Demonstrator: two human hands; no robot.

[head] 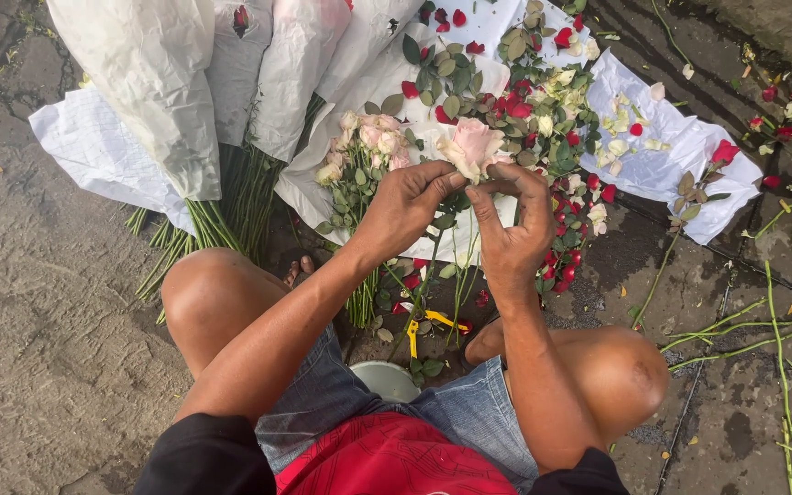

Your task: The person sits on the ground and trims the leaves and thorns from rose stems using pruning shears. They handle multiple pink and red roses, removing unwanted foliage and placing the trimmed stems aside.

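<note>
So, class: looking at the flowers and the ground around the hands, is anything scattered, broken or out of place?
Yes. Loose red petals lie scattered over the white paper sheet, and bare green cut stems are strewn across the wet stone ground. Both the left hand and right hand hold a pale pink rose, which looks intact.

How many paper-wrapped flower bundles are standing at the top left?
3 white-wrapped bundles: the largest wrapped bundle at left, the middle wrapped bundle behind it, the right wrapped bundle. More may be hidden.

A single head-worn camera looks steeply down from close above, past the squatting person's knees, facing forward over the paved ground (38,302).
</note>
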